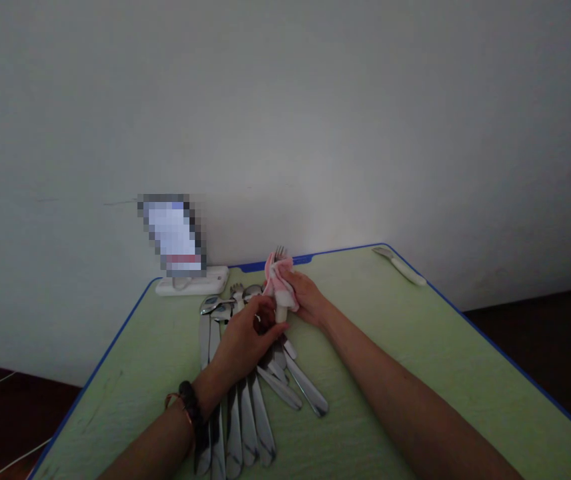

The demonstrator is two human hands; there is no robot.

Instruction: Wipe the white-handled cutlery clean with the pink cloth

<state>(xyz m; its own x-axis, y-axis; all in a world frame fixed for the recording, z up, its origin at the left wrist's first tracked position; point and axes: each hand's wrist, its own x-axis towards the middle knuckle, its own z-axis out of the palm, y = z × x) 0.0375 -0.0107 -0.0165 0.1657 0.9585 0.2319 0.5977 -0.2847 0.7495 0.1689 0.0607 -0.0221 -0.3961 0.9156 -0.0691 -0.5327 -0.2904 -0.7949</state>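
My right hand (304,297) is closed round a pink and white cloth (279,279) wrapped about a fork (280,253), whose tines stick up above the cloth. My left hand (248,337) grips the fork's white handle end just below the cloth. Under both hands, several pieces of steel cutlery (245,413) lie in a row on the green table (415,347), handles toward me. A dark bracelet sits on my left wrist.
A white base (190,283) with a blurred-out object stands at the table's far left edge by the wall. A lone white-handled utensil (399,264) lies at the far right corner. The table has a blue rim; dark floor lies on both sides.
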